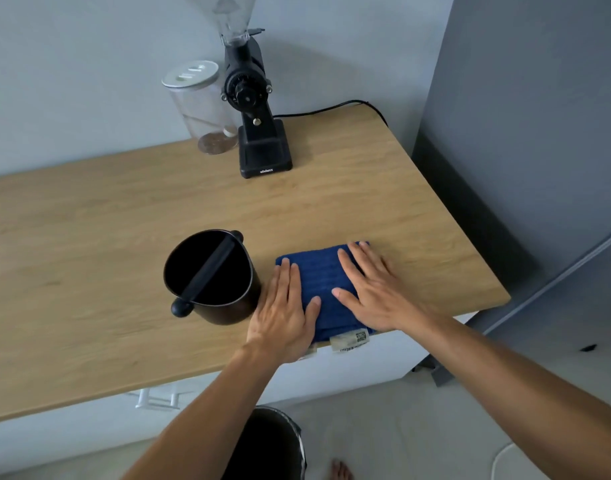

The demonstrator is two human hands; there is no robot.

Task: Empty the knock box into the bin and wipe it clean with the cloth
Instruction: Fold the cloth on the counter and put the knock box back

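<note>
A black knock box (210, 277) with a bar across its mouth stands upright on the wooden counter (89, 271); its inside looks dark. Just right of it lies a folded blue cloth (323, 278) at the counter's front edge, its white label hanging over. My left hand (285, 313) rests flat on the cloth's left side, close beside the knock box. My right hand (377, 289) lies flat on the cloth's right side, fingers spread. Neither hand grips anything. A dark bin (269, 445) stands on the floor below the counter, partly hidden by my left forearm.
A black coffee grinder (255, 109) and a clear jar with a white lid (202, 105) stand at the back by the wall; the grinder's cable trails right. A grey cabinet (526, 133) rises at the right. A bare foot shows on the floor.
</note>
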